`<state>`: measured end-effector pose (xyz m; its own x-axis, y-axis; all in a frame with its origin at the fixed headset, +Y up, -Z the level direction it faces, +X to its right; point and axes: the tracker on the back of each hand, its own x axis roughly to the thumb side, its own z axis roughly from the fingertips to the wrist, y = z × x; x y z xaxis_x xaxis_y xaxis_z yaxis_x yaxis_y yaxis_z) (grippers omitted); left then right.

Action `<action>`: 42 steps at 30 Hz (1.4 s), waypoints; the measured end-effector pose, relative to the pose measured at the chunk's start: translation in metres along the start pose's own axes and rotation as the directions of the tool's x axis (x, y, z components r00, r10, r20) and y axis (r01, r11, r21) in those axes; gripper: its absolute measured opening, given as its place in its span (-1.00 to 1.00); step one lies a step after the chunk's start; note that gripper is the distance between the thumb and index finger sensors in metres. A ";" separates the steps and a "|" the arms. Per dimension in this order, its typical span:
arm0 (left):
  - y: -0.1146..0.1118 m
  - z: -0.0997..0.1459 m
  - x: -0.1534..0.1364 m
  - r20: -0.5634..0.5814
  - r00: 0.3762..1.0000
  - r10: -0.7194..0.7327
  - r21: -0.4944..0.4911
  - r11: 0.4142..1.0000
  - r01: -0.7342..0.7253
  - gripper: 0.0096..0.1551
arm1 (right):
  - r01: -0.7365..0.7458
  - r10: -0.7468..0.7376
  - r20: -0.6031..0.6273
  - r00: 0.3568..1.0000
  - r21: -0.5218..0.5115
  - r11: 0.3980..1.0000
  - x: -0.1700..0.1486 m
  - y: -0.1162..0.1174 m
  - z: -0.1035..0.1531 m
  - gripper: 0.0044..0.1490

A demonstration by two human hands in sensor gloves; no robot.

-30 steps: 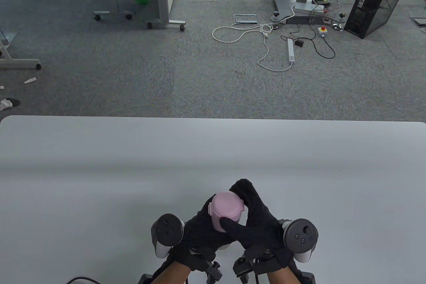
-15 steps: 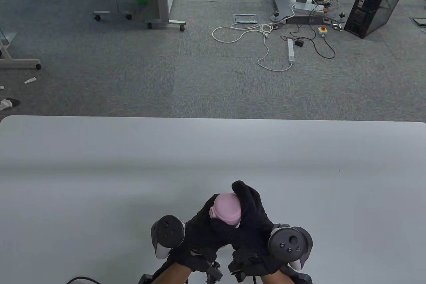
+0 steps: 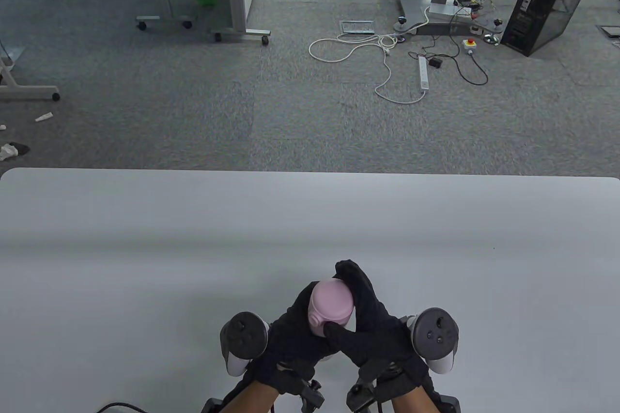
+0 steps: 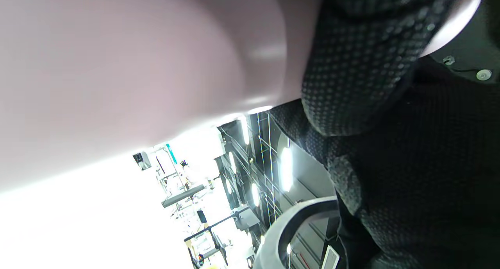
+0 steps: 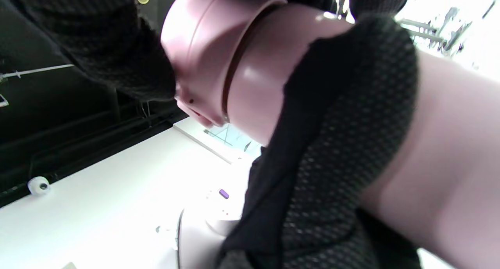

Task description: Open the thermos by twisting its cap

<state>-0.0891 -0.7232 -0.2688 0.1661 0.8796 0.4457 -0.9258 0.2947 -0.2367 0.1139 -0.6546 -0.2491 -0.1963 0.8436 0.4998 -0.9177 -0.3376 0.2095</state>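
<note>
Inspector A: Surface and room?
Inspector B: White table (image 3: 145, 238); grey carpet beyond, cables and a black computer tower (image 3: 550, 4) on it.
Inspector A: Grip?
Inspector B: Left hand (image 3: 290, 335) wraps the pink thermos (image 3: 319, 328) body near the table's front edge. Right hand (image 3: 373, 326) clamps its cap (image 3: 331, 301), thumb in front, fingers (image 3: 351, 272) behind.
Inspector A: Markings?
Inspector B: None legible.

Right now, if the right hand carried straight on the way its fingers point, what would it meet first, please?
Nothing new: the right hand already grips the pink cap. Straight beyond it the white table looks bare, though depth is unclear.
</note>
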 end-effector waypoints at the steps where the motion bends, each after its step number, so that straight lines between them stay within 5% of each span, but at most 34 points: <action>1: 0.001 0.000 0.000 -0.002 1.000 -0.001 0.003 1.000 0.001 0.47 | -0.019 0.019 -0.004 1.000 -0.016 1.000 0.001 0.001 0.001 0.36; 7: -0.001 0.001 0.002 0.015 0.999 -0.046 0.001 0.999 0.046 0.46 | -0.243 0.236 -0.060 0.970 -0.171 0.955 0.010 0.015 0.007 0.36; 22: -0.004 -0.001 0.000 0.045 0.999 0.029 -0.041 0.999 -0.027 0.46 | 0.036 -0.036 -0.001 0.999 -0.011 0.999 0.000 0.004 0.001 0.35; 25: -0.001 0.000 -0.001 0.029 0.999 0.044 0.004 0.999 -0.044 0.46 | -0.106 0.108 0.009 0.994 -0.147 0.984 0.006 0.008 0.004 0.43; 28: 0.003 0.001 -0.002 0.014 1.000 0.022 0.027 0.999 -0.022 0.46 | -0.252 0.254 -0.011 0.967 -0.158 0.955 0.010 0.012 0.006 0.46; 33: 0.001 0.001 -0.001 0.011 1.000 0.011 0.008 1.000 -0.011 0.46 | -0.228 0.234 0.008 0.972 -0.204 0.952 0.010 0.013 0.006 0.37; 42: 0.003 0.001 -0.001 0.014 1.000 0.020 0.004 1.000 -0.020 0.46 | -0.016 0.024 0.064 0.998 -0.117 0.993 -0.001 0.008 0.001 0.20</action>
<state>-0.0924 -0.7234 -0.2695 0.1425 0.8801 0.4530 -0.9305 0.2751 -0.2418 0.1074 -0.6587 -0.2468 -0.1956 0.8070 0.5572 -0.9486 -0.2998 0.1012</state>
